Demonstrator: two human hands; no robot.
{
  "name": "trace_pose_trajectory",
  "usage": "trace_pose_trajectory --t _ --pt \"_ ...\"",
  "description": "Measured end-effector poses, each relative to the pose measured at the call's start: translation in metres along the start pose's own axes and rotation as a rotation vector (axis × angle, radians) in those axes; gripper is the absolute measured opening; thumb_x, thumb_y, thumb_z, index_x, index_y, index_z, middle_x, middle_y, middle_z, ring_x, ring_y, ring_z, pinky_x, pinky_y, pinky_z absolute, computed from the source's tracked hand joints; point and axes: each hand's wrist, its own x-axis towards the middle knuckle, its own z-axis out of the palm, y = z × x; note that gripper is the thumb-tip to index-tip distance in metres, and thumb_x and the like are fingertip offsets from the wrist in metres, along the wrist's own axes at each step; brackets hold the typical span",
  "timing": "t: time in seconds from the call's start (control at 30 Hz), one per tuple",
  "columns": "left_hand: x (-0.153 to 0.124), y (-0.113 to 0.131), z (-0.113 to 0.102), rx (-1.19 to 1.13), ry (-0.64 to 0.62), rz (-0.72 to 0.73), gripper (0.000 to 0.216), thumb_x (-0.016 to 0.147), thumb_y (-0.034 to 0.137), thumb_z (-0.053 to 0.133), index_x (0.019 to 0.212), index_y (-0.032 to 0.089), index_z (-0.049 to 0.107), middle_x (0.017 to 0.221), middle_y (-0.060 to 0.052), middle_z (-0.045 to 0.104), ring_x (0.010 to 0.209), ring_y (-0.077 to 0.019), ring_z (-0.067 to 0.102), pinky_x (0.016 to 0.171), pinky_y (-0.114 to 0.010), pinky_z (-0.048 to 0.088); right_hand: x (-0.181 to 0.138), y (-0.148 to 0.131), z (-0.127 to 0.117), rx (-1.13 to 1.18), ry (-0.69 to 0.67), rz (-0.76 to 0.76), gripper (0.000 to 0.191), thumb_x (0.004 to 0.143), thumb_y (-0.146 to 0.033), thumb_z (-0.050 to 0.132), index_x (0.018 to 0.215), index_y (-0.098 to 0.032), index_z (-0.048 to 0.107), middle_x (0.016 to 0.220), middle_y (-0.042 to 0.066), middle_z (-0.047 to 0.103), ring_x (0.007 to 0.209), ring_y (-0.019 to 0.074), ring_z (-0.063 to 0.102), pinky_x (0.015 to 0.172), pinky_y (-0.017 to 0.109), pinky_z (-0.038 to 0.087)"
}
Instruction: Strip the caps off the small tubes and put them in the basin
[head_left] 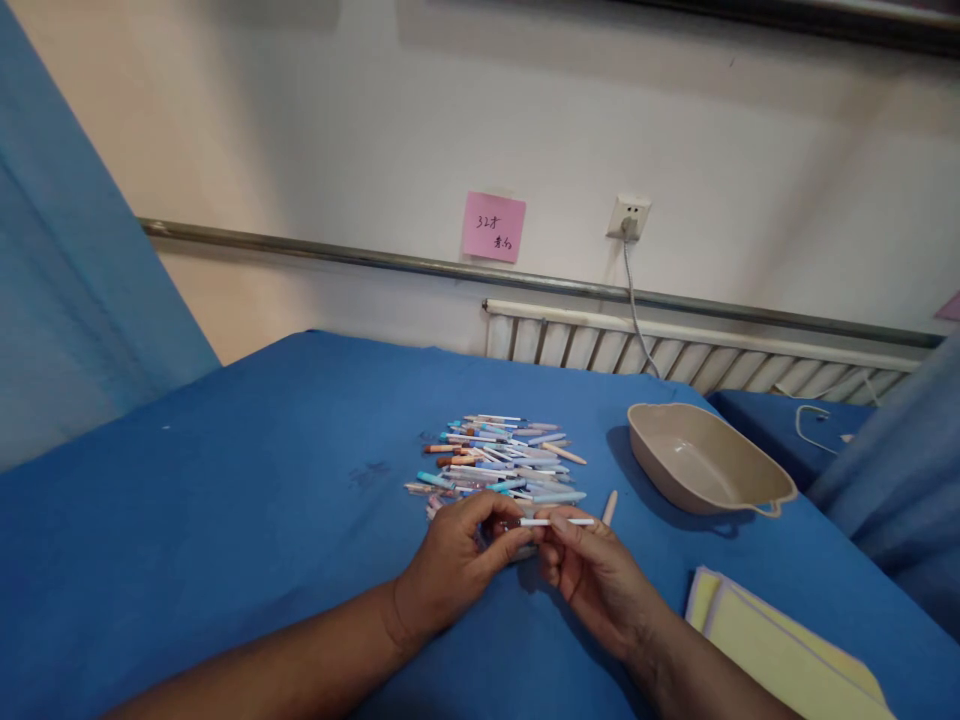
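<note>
A thin white pen (577,521) with a dark end lies level between my two hands. My right hand (592,570) pinches its white length between thumb and fingers. Around the dark end at left, the curled fingers of my left hand (457,550) are closed; part of that end is hidden by them. Just beyond both hands spreads a pile of pens (510,455), in white, pale blue, teal, orange-brown and beige. One beige pen (610,508) lies apart, right of the pile and close to my right hand.
A beige plastic basin (705,460) stands at the right on the blue cloth (262,480). Nearer to me, folded yellow cloths (780,640) lie at lower right. Behind are a radiator (585,345), a pipe and a socket (628,218) with a plugged-in cable. Blue curtains hang at both sides.
</note>
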Motion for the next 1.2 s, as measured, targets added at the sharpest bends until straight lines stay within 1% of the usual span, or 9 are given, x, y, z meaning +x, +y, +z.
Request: trace_pose_trajectory --t 0.1,0.2,0.37,0.5,0.77,0.83,0.97,1.07,1.2 --pt "0.001 0.0 -0.001 0.013 -0.045 -0.029 0.028 0.076 0.03 0.066 0.101 0.018 0.061 0.082 -0.002 0.066 0.072 -0.0144 0.058 0.067 -0.025 0.046 0.0 -0.003 -0.001 0.027 0.002 0.001 0.014 0.074 -0.023 0.074 0.078 -0.013 0.066 0.074 0.004 0.067 0.057 0.0071 0.053 0.054 0.018 0.042" --pt "0.004 -0.002 -0.003 0.063 -0.092 -0.044 0.035 0.073 0.028 0.068 0.105 0.019 0.057 0.087 -0.002 0.064 0.075 -0.0149 0.057 0.069 -0.026 0.046 0.002 -0.006 -0.005 0.065 0.018 -0.013 0.013 0.073 -0.022 0.075 0.076 -0.015 0.064 0.074 0.003 0.068 0.057 0.0077 0.054 0.054 0.018 0.043" --pt "0.006 -0.011 -0.005 0.286 -0.217 0.016 0.018 0.076 0.029 0.063 0.091 0.02 0.058 0.084 -0.001 0.062 0.075 -0.0163 0.056 0.067 -0.027 0.043 0.005 -0.009 -0.011 0.102 0.059 -0.011 0.013 0.073 -0.022 0.074 0.079 -0.017 0.064 0.075 0.003 0.07 0.056 0.0091 0.056 0.054 0.019 0.044" --pt "0.004 -0.013 -0.006 0.483 -0.301 0.095 0.013 0.076 0.028 0.063 0.086 0.02 0.06 0.085 -0.003 0.063 0.08 -0.0199 0.055 0.068 -0.028 0.04 0.006 -0.01 -0.013 0.116 0.042 -0.008 0.012 0.075 -0.023 0.072 0.081 -0.017 0.064 0.077 0.005 0.07 0.057 0.0095 0.057 0.054 0.019 0.044" --pt "0.005 -0.011 -0.006 0.578 -0.377 0.169 0.004 0.081 0.023 0.058 0.081 0.02 0.06 0.082 -0.003 0.063 0.08 -0.0211 0.055 0.073 -0.031 0.04 0.006 -0.017 -0.017 0.088 0.032 -0.042 0.012 0.075 -0.025 0.071 0.079 -0.016 0.065 0.078 0.006 0.07 0.057 0.0102 0.056 0.055 0.02 0.044" --pt "0.006 -0.01 -0.006 0.566 -0.369 0.154 0.006 0.083 0.023 0.055 0.083 0.02 0.06 0.084 -0.004 0.063 0.08 -0.0213 0.055 0.072 -0.032 0.04 0.007 -0.02 -0.018 0.074 0.03 -0.058 0.012 0.075 -0.026 0.071 0.078 -0.016 0.065 0.077 0.006 0.069 0.058 0.0104 0.055 0.055 0.02 0.044" --pt "0.011 -0.007 -0.009 0.407 -0.241 0.137 0.017 0.089 0.023 0.046 0.1 0.021 0.059 0.093 -0.005 0.062 0.087 -0.0198 0.054 0.077 -0.031 0.042 0.008 -0.025 -0.019 0.009 0.022 -0.113 0.013 0.075 -0.028 0.07 0.076 -0.016 0.065 0.075 0.005 0.069 0.057 0.0105 0.054 0.054 0.021 0.042" --pt "0.015 -0.005 -0.013 0.266 -0.16 0.106 0.02 0.092 0.026 0.04 0.097 0.02 0.059 0.092 -0.005 0.061 0.086 -0.0177 0.054 0.077 -0.029 0.043 0.008 -0.029 -0.019 -0.06 0.031 -0.161 0.016 0.075 -0.031 0.07 0.073 -0.017 0.064 0.075 0.005 0.069 0.056 0.0108 0.053 0.054 0.022 0.041" --pt "0.015 -0.006 -0.013 0.208 -0.122 0.086 0.02 0.092 0.028 0.04 0.098 0.02 0.057 0.092 -0.005 0.061 0.087 -0.0182 0.055 0.08 -0.031 0.044 0.007 -0.033 -0.019 -0.135 0.057 -0.215 0.02 0.074 -0.034 0.071 0.07 -0.016 0.063 0.075 0.006 0.07 0.056 0.011 0.052 0.055 0.022 0.04"
